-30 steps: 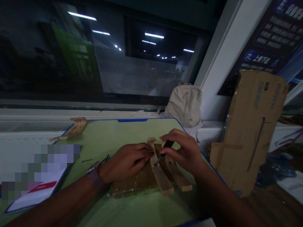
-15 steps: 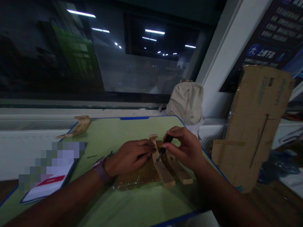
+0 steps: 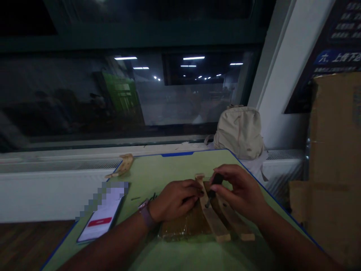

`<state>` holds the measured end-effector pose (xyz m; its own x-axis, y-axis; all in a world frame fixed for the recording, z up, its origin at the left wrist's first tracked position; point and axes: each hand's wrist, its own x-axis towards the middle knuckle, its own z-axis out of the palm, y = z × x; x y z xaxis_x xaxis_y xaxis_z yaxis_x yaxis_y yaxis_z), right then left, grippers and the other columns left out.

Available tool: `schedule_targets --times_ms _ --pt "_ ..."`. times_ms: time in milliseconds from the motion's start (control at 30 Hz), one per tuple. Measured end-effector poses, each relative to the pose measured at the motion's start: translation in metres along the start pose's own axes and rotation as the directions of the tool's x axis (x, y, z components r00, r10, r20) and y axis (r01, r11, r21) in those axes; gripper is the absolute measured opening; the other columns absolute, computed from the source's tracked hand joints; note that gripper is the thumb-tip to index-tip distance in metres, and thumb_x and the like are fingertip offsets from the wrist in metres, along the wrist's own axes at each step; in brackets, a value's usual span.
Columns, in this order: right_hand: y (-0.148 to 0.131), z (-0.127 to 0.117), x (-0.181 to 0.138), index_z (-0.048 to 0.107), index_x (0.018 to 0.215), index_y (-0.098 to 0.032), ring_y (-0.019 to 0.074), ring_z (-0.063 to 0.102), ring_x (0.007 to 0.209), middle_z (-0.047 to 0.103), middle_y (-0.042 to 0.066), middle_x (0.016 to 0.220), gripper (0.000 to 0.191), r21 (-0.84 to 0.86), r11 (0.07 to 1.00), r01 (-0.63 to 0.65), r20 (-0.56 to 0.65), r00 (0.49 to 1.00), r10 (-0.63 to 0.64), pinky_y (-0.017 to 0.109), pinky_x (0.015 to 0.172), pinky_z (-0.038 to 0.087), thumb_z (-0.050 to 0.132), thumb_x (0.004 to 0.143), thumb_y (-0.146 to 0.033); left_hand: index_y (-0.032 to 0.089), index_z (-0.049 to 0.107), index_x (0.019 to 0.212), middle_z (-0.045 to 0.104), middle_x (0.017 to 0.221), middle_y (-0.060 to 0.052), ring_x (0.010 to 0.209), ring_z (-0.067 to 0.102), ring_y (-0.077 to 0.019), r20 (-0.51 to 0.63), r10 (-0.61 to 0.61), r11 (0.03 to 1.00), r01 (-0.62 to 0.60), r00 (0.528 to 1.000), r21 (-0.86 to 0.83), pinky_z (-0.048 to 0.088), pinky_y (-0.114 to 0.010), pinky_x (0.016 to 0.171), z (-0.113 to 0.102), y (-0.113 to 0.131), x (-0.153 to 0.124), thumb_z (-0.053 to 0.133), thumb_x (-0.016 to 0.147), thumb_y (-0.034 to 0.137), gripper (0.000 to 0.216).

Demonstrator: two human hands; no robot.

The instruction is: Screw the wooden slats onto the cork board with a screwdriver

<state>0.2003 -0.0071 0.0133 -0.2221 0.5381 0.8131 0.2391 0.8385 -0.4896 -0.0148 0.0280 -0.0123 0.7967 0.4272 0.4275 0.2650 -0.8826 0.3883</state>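
My right hand [image 3: 239, 192] pinches the black handle of a screwdriver [image 3: 217, 181]. The tool leans, and its metal tip meets the upper face of a long curved wooden piece [image 3: 216, 222]. From the other side, my left hand [image 3: 176, 199] grips the edge of that piece, with a watch on the wrist. A second wooden piece [image 3: 238, 224] of similar shape, with a dark hole in it, lies alongside to the right. Both pieces rest on a flat brown block in shiny clear wrapping [image 3: 186, 227]. My fingers hide part of the first piece's far half.
A phone [image 3: 100, 222] lies left on the green table [image 3: 158, 167]. Small dark metal parts [image 3: 152, 196] sit by my left wrist. Another curved wooden piece [image 3: 124, 165] lies at the far left corner. A beige backpack [image 3: 239, 131] and cardboard [image 3: 335, 150] stand beyond the table.
The camera view has swung, so the table and hands appear farther right and lower. Both hands keep their grips, and the screwdriver tip stays on the same wooden piece.
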Motion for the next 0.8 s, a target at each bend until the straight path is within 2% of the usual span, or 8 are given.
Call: schedule_targets --times_ms 67,167,367,433,533,600,667,800 --pt "0.002 -0.003 0.003 0.062 0.102 -0.025 0.0158 0.066 0.07 0.068 0.002 0.08 0.023 -0.153 0.982 0.107 0.019 0.994 -0.105 0.026 0.062 0.053 0.071 0.082 -0.018 0.016 0.066 0.105 0.065 0.113 -0.01 0.104 0.063 -0.021 0.002 0.001 1.0 -0.001 1.0 0.012 0.051 -0.031 0.09 0.0 0.001 0.001 0.046 0.091 0.013 0.025" --pt "0.002 -0.006 0.007 0.063 0.103 -0.023 0.0167 0.064 0.07 0.067 0.004 0.079 0.017 -0.219 0.967 0.133 0.045 0.991 -0.126 0.027 0.06 0.051 0.064 0.086 -0.018 0.015 0.066 0.105 0.066 0.114 -0.011 0.107 0.062 -0.021 0.004 -0.001 1.0 0.001 1.0 0.013 0.05 -0.031 0.092 0.0 0.0 0.001 0.046 0.092 0.013 0.024" --pt "0.001 -0.002 0.002 0.057 0.126 -0.026 0.019 0.065 0.1 0.068 0.007 0.108 0.035 -0.048 0.999 0.021 0.145 0.989 -0.014 0.032 0.084 0.054 0.049 0.094 -0.014 0.016 0.066 0.106 0.065 0.115 -0.01 0.108 0.062 -0.0218 0.0 -0.005 1.0 0.005 1.0 0.0 0.049 -0.032 0.094 0.004 -0.004 -0.001 0.048 0.091 0.012 0.024" --pt "0.002 0.001 -0.001 0.056 0.125 -0.027 0.0172 0.067 0.096 0.068 0.006 0.106 0.035 0.011 0.998 -0.056 0.149 0.987 0.054 0.03 0.082 0.055 0.05 0.094 -0.013 0.016 0.066 0.105 0.066 0.113 -0.01 0.106 0.063 -0.0218 -0.003 -0.007 1.0 0.007 1.0 -0.004 0.05 -0.031 0.093 0.003 -0.003 -0.001 0.048 0.091 0.012 0.023" --pt "0.004 0.004 -0.002 0.057 0.116 -0.026 0.0151 0.067 0.083 0.067 0.003 0.095 0.029 0.024 0.994 -0.108 0.038 0.993 0.107 0.025 0.07 0.055 0.059 0.09 -0.015 0.016 0.067 0.105 0.067 0.111 -0.01 0.102 0.064 -0.0216 -0.012 -0.009 1.0 0.009 1.0 -0.012 0.051 -0.031 0.09 0.002 0.0 0.001 0.048 0.091 0.012 0.024" --pt "0.005 0.002 0.0 0.06 0.106 -0.025 0.0141 0.063 0.074 0.063 0.001 0.085 0.024 -0.053 0.998 -0.038 -0.029 0.999 0.036 0.024 0.064 0.052 0.067 0.085 -0.017 0.016 0.067 0.105 0.067 0.111 -0.01 0.102 0.064 -0.0217 -0.018 -0.008 1.0 0.008 1.0 -0.017 0.051 -0.031 0.089 0.001 0.0 0.001 0.047 0.091 0.013 0.024" --pt "0.005 -0.001 0.003 0.063 0.1 -0.024 0.0134 0.06 0.068 0.06 0.0 0.078 0.02 -0.144 0.988 0.055 -0.015 0.998 -0.058 0.024 0.06 0.05 0.07 0.083 -0.017 0.016 0.067 0.104 0.066 0.111 -0.01 0.103 0.064 -0.0222 -0.02 -0.007 1.0 0.007 1.0 -0.021 0.05 -0.032 0.091 0.001 0.0 0.0 0.047 0.091 0.013 0.024" --pt "0.001 -0.009 0.008 0.066 0.111 -0.021 0.0162 0.063 0.083 0.064 0.006 0.091 0.025 -0.192 0.975 0.114 0.078 0.992 -0.101 0.027 0.07 0.053 0.059 0.089 -0.014 0.017 0.066 0.105 0.066 0.114 -0.01 0.107 0.062 -0.0226 -0.019 -0.003 1.0 0.003 1.0 -0.021 0.049 -0.032 0.093 0.002 -0.002 0.0 0.048 0.09 0.012 0.025"
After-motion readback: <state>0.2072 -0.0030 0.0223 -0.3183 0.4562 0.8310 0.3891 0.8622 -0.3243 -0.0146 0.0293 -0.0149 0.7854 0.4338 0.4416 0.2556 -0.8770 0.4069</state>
